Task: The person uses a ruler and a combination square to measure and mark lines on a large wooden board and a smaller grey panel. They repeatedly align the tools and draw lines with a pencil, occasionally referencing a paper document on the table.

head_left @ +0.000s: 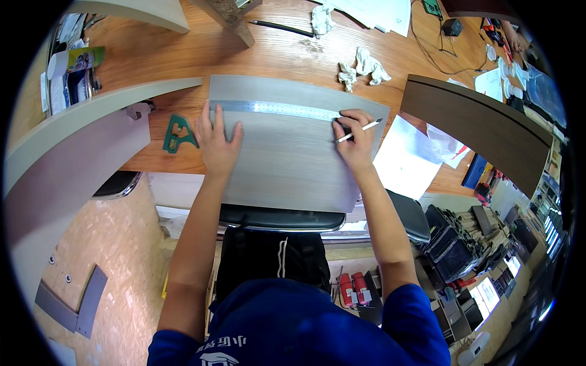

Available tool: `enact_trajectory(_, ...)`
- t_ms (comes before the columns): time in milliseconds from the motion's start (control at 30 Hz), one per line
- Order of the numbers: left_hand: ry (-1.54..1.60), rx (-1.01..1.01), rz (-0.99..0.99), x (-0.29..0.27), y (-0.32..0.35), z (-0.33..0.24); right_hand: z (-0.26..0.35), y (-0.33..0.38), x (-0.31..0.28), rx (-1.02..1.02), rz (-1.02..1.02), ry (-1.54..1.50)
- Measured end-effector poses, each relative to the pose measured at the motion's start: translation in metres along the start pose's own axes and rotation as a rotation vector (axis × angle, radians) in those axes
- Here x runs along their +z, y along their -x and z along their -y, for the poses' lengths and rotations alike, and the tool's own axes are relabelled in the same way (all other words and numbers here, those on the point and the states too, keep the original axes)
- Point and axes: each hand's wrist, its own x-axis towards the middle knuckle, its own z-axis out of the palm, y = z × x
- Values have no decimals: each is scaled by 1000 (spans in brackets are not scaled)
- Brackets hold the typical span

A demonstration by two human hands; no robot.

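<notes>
A grey board (287, 165) lies on the wooden table, its near edge over a black seat. Across its far part rests a steel ruler (274, 108). My left hand (217, 137) lies with fingers stretched out at the ruler's left end and the board's left edge. At the ruler's right end, my right hand (356, 137) holds a white pen (368, 126) between its fingers, the dark tip pointing up and right. Beside my left hand a green square head (178, 134) with a small level vial lies on the table.
Crumpled tissues (366, 66) and a black pencil (281, 28) lie beyond the board. White paper sheets (406, 155) are to its right, under a dark brown panel (476, 131). A pale panel (91, 131) stands at left. Another person's hand (511, 36) shows at far right.
</notes>
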Motion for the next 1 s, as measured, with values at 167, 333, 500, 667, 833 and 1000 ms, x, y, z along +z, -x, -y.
enact_trajectory(167, 37, -18, -15, -2, -1, -2, 2, 0, -1, 23, 5, -6)
enact_trajectory(333, 130, -44, -52, -6, -1, -2, 5, -2, -2, 24, 16, 19)
enact_trajectory(500, 96, -34, -53, -6, -2, -3, 8, -3, -3, 31, 17, 19)
enact_trajectory(667, 127, -57, -59, -7, -3, -2, 7, -3, -1, 42, 19, -7)
enact_trajectory(833, 355, -253, -195, -8, -8, 0, 11, -4, -3, 29, 42, 32)
enact_trajectory(1000, 320, -364, -195, -10, -13, 10, 14, -6, -3, 15, 61, 42)
